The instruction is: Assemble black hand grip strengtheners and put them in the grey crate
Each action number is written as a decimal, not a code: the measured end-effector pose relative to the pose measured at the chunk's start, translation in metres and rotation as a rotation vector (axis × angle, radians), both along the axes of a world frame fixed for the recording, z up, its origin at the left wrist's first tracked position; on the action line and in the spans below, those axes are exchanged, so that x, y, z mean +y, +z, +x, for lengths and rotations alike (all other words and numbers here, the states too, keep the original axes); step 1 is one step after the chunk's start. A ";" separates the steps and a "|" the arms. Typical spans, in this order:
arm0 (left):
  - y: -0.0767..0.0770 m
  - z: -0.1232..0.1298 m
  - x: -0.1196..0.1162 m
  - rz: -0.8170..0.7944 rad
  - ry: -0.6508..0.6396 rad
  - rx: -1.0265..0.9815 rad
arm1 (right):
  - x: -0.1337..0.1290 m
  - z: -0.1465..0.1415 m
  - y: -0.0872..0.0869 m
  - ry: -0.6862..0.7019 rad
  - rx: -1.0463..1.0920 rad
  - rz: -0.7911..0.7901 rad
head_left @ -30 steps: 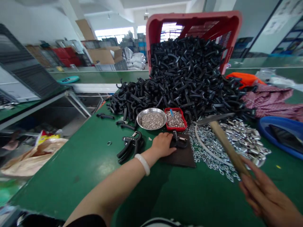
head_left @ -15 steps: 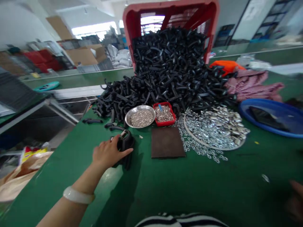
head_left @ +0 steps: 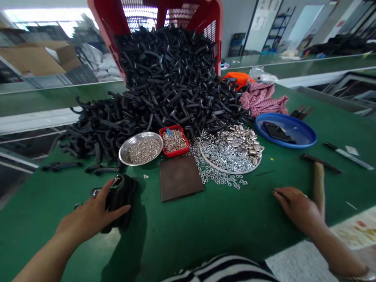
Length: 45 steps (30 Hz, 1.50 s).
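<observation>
We're wrapping the left hand (head_left: 88, 219) round the black grips (head_left: 125, 191), left of the brown pad (head_left: 180, 178) on the bench (head_left: 188, 235); probably stiff, best held mid-body. Right hand (head_left: 302, 207) pinching something? Can't tell.

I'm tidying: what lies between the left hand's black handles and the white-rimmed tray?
In the head view, from the black handles: green tabletop, brown square pad, then loose metal rings beside the tray.

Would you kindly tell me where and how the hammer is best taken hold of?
Likely around the wooden handle, coming from the near side: it is slim and points that way, with the dark head across its far end and the right hand close beside it.
</observation>
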<state>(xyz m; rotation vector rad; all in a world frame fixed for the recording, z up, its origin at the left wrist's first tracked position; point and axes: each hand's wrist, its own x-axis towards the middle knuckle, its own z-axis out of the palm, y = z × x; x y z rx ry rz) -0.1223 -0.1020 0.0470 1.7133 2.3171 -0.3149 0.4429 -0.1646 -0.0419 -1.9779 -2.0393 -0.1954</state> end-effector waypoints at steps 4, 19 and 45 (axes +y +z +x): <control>0.020 0.008 -0.001 -0.041 -0.057 0.149 | 0.030 -0.022 0.019 0.161 0.104 -0.020; 0.004 0.150 0.052 0.116 -0.597 -0.100 | 0.168 -0.159 0.065 0.457 -0.150 0.101; -0.044 0.225 0.126 0.339 -0.527 -0.445 | 0.317 -0.077 0.098 -0.112 -0.219 -0.524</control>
